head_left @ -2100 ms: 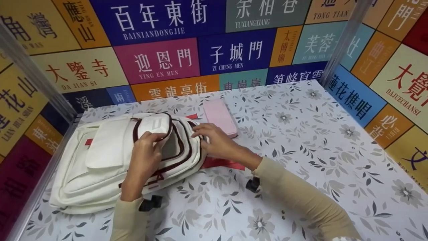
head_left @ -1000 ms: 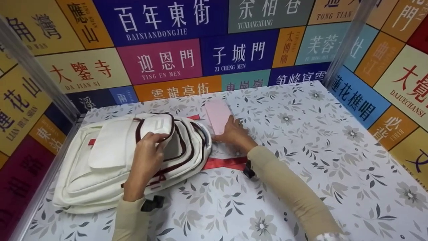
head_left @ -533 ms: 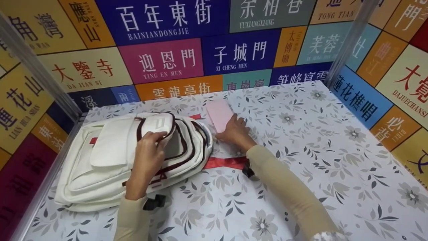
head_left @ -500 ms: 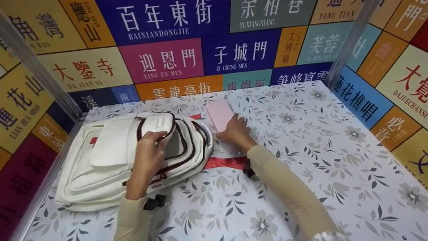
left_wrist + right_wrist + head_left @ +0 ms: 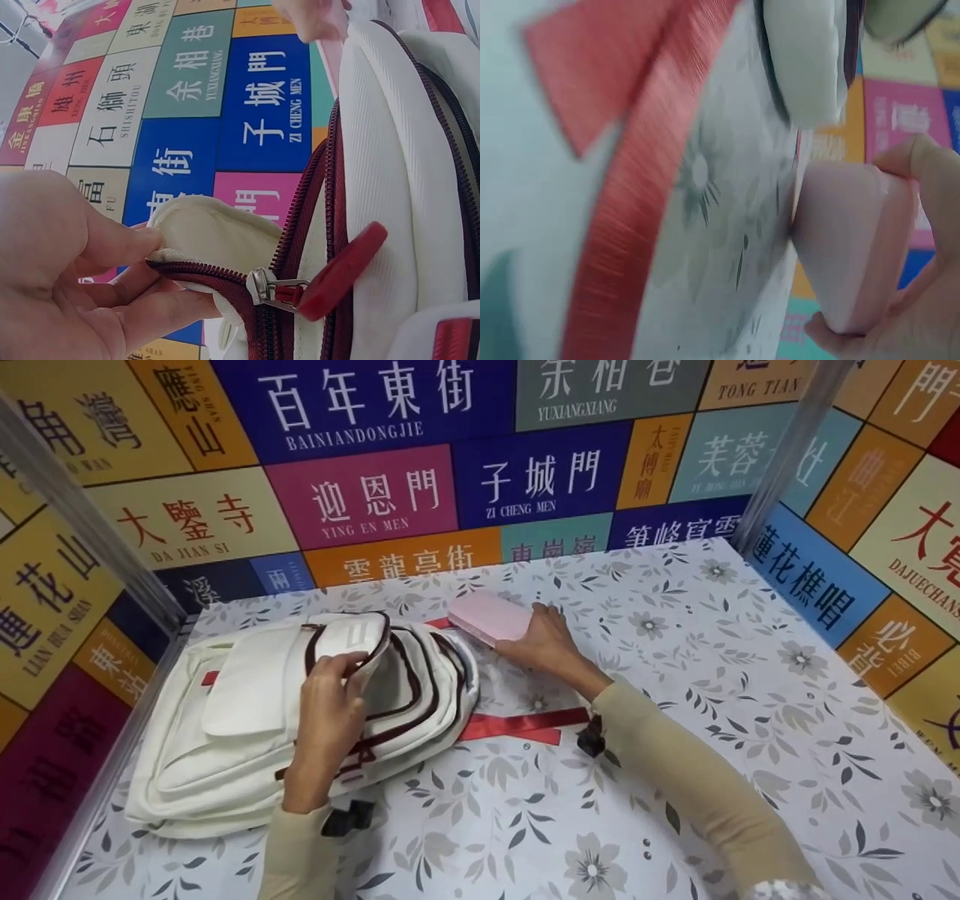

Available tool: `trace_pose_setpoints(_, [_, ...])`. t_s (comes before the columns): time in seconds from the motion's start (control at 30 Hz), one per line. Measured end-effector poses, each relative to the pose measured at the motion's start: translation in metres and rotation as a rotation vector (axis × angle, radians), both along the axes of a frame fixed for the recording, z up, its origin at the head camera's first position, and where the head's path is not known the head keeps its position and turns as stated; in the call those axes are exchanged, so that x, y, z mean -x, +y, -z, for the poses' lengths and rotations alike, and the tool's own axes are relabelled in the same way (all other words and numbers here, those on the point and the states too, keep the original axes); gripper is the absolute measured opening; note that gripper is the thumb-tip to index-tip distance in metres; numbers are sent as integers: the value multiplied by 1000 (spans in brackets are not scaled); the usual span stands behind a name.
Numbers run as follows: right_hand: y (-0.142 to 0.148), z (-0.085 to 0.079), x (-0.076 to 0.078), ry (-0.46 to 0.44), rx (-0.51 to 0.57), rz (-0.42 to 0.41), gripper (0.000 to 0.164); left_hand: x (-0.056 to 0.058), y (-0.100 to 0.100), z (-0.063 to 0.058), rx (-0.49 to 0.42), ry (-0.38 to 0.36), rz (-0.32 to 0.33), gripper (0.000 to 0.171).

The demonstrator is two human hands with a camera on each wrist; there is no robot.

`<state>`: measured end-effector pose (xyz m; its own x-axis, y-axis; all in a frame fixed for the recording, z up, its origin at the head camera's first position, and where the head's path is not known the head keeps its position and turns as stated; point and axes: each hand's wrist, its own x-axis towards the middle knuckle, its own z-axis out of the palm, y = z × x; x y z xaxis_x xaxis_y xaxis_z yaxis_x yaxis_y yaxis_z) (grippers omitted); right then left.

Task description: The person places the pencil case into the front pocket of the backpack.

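A white backpack (image 5: 247, 690) with dark red zips lies flat on the left of the table. My left hand (image 5: 334, 705) pinches the edge of its small front pocket flap (image 5: 214, 236) between thumb and fingers, holding the pocket apart. A red zip pull (image 5: 345, 270) hangs close by in the left wrist view. Just beyond the bag's right end, my right hand (image 5: 551, 641) grips a pink rounded oblong case (image 5: 487, 615) from its right side. The right wrist view shows the pink case (image 5: 847, 232) between thumb and fingers, tilted. The pocket's inside is mostly hidden.
Red straps (image 5: 525, 725) stick out from under the bag's right end, below my right hand. The table (image 5: 675, 675) has a leaf-and-flower cover. Walls with coloured sign panels (image 5: 540, 480) enclose it at the back and sides.
My right hand went from the bag's zip edge to the pink case, took hold of it, and has now turned and shifted it slightly left towards the bag. My left hand stays on the flap.
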<state>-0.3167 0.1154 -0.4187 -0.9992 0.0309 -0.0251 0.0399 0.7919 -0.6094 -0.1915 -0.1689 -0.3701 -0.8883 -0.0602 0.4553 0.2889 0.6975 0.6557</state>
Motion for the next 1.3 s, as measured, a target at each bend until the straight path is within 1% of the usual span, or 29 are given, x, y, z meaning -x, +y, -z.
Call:
trace_pose_setpoints(0.1, [2,-3,-13,6,40,-1,100,0,0,1,-3,-8,-2,26])
trace_pose_setpoints(0.17, [3,-5,-20,33,83,-4,101,1,0,1,-2,5,0,26])
trace_pose_setpoints(0.27, [4,-9,-29,93,130,-35,99,1,-1,1,-1,26,1,26])
trace_pose_setpoints(0.33, [3,-11,-35,125,155,-73,97,1,-1,2,3,33,2,26])
trace_pose_setpoints(0.43, [-1,-13,-44,148,182,-146,95,0,-2,2,6,30,3,26])
trace_pose_setpoints(0.57, [-11,-17,-49,171,219,-231,98,1,-2,0,9,35,3,26])
trace_pose_setpoints(0.67, [-18,-17,-48,165,241,-261,100,1,-2,0,9,36,-3,26])
trace_pose_setpoints(0.77, [-22,-16,-46,135,263,-282,100,0,-2,-1,5,33,-11,27])
trace_pose_setpoints(0.97, [-36,-17,-41,98,305,-352,101,0,-1,-3,8,28,0,27])
trace_pose_setpoints(1.17, [-49,-24,-26,72,364,-421,104,1,-1,-2,16,46,7,26])
trace_pose_setpoints(1.3, [-55,-28,-15,53,358,-483,104,0,-3,0,23,55,6,25])
